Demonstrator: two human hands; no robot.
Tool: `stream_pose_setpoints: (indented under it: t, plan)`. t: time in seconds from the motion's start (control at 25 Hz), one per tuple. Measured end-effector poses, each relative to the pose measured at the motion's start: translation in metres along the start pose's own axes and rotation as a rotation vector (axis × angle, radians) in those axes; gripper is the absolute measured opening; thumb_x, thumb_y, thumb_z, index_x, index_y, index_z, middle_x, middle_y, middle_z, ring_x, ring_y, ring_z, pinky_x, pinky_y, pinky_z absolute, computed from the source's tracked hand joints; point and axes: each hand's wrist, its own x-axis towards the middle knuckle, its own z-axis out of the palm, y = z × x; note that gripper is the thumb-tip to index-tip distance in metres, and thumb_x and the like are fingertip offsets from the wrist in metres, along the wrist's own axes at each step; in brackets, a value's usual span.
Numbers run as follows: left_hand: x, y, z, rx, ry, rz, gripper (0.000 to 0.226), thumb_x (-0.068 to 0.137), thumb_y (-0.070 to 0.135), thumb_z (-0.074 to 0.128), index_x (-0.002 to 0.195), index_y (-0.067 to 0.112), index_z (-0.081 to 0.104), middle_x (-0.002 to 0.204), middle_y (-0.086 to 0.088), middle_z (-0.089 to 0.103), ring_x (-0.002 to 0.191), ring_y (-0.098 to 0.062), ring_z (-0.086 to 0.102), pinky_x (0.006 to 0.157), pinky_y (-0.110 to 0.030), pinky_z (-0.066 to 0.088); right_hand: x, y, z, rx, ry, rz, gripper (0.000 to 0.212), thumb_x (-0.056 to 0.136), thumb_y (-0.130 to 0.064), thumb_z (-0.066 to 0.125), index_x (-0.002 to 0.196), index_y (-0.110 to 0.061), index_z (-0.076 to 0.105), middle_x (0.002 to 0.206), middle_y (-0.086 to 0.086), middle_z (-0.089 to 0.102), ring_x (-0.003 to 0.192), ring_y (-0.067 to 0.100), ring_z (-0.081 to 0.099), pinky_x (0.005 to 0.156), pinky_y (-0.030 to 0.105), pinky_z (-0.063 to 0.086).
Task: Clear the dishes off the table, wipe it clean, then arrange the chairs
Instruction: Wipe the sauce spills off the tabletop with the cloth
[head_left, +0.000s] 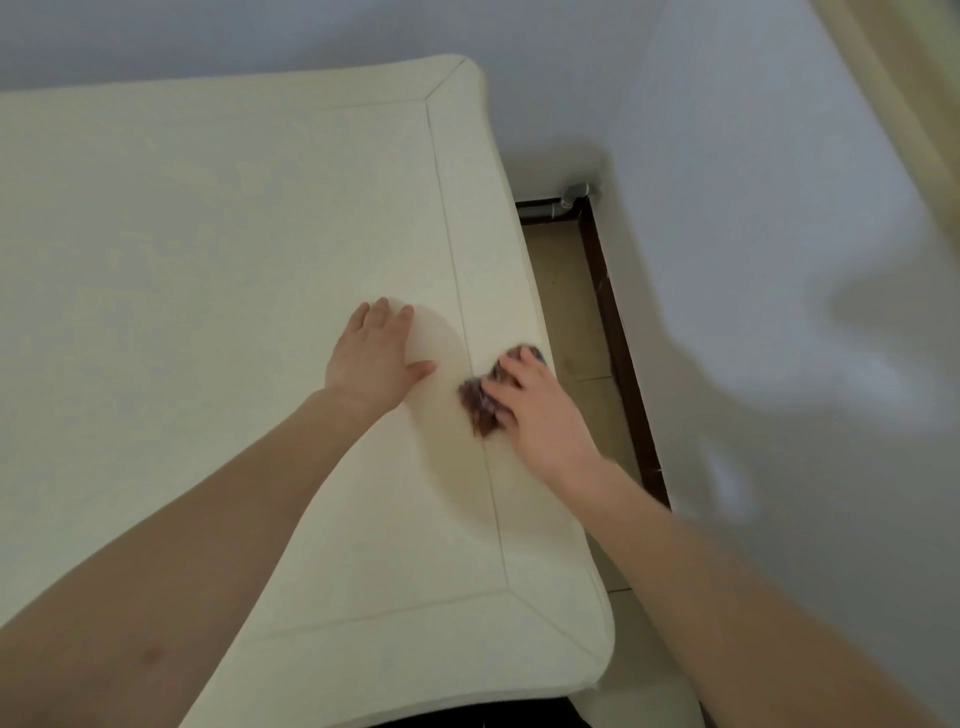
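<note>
cream bench (208, 234) mid-wipe: right hand (540, 410) grips dark crumpled cloth (480, 405) at centre right; left hand (371, 358) flat, open; next, sweep onward.

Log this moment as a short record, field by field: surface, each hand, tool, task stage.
surface: cream table, no dishes in view
left hand: flat on the tabletop, fingers spread, holding nothing
right hand: pressing a dark cloth near the table's right border
tool: cloth, bunched, blurred
task stage: wiping; no chairs visible
</note>
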Motion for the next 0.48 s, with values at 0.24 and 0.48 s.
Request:
stream_pose_setpoints:
  t: [0.24, 0.48]
  plan:
    - [0.031, -0.02, -0.006, 0.01, 0.003, -0.028, 0.079, 0.085, 0.054, 0.056, 0.148, 0.022, 0.021, 0.157, -0.009, 0.016, 0.146, -0.03, 0.008, 0.119, -0.046, 0.01, 0.027, 0.01, -0.002, -0.059, -0.032, -0.027, 0.049, 0.094, -0.004, 0.047, 0.14, -0.022, 0.045, 0.154, 0.005, 0.026, 0.146, 0.025, 0.01, 0.117, 0.038, 0.024]
    - [0.035, -0.024, -0.003, -0.072, 0.014, -0.031, 0.082, 0.081, 0.051, 0.064, 0.148, 0.024, 0.025, 0.157, -0.009, 0.017, 0.145, -0.029, 0.01, 0.118, -0.043, 0.016, 0.14, 0.0, -0.007, -0.096, -0.012, 0.06, 0.04, 0.094, -0.011, 0.05, 0.134, -0.016, 0.052, 0.148, 0.015, 0.034, 0.142, 0.036, 0.018, 0.115, 0.038, 0.019]
